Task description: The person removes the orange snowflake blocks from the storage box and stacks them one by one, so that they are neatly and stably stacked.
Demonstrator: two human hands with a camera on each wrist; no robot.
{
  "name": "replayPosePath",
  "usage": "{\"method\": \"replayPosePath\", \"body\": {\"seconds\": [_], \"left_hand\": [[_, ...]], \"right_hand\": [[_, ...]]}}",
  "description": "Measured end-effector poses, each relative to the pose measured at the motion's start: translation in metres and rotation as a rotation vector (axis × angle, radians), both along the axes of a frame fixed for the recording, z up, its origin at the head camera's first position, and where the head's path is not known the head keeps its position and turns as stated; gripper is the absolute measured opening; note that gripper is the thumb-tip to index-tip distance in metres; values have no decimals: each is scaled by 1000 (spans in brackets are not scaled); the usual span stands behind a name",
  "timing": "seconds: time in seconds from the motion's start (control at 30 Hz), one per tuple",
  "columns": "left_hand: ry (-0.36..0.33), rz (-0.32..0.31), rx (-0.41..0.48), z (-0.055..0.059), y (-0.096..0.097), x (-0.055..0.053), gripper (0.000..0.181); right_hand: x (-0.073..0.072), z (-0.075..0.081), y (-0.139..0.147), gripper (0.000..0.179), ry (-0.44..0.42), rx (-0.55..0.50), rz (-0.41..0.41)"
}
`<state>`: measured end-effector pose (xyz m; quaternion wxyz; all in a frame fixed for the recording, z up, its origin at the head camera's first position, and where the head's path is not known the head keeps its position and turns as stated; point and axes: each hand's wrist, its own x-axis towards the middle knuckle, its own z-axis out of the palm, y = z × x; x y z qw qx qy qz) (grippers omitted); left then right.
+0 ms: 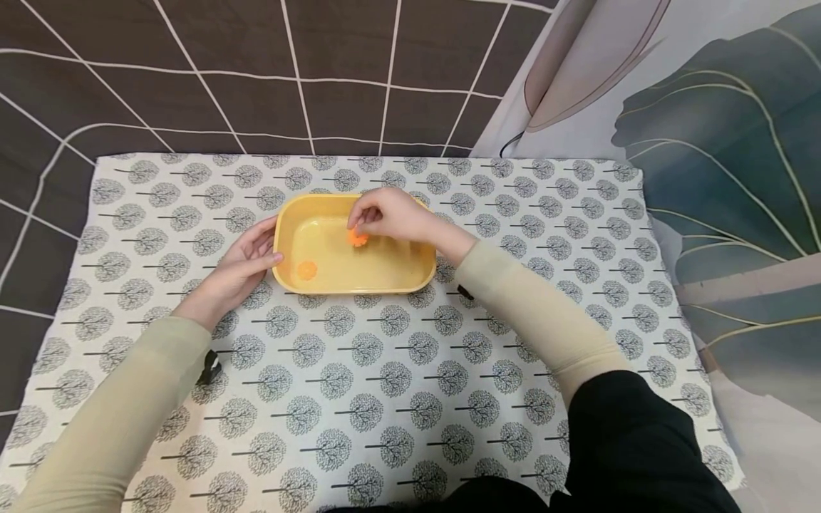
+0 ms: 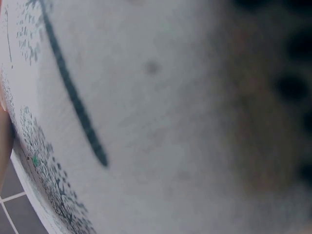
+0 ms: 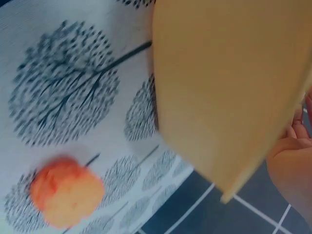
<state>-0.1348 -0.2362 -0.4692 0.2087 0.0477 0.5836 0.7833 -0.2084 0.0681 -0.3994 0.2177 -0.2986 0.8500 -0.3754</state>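
Observation:
A shallow yellow tray [image 1: 398,274] sits on the patterned cloth in the head view. My left hand [image 1: 240,267] grips its left end, thumb at the rim and fingers along the outside. Over the middle of the tray, my right hand [image 1: 391,214] pinches an orange flower-shaped carrot slice [image 1: 357,238] with its fingertips. Another carrot slice [image 1: 307,270] lies on the tray floor near the front left corner. In the right wrist view, an orange scalloped slice [image 3: 67,192] overlaps the cloth beside the tray's outer wall [image 3: 219,87].
A white cloth [image 1: 359,399] with tree prints covers the table. Behind it hangs dark fabric [image 1: 244,43] with white grid lines, and a leaf-patterned curtain [image 1: 725,142] hangs at the right. The left wrist view shows mostly blurred cloth.

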Motion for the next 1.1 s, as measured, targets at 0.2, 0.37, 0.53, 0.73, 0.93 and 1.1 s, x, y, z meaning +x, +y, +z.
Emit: {"method": "replayPosePath", "body": {"seconds": [0.2,0.37,0.53,0.73,0.93,1.1], "left_hand": [[-10,1,-10,1,0,0,71],[-12,6,-7,1,0,1,73],[-5,7,6,0,1,0,70],[-1,6,12,0,1,0,70],[-2,12,10,0,1,1,71],[9,9,4,1,1,0,71]], "right_hand": [[1,7,23,10,11,-45,-45],[3,11,44,11,0,-85,-88],[5,12,67,11,9,-113,-139],[10,14,92,12,-6,-91,-209],[10,8,117,14,-38,-140,-275],[13,6,132,14,-69,-135,-334]]}}
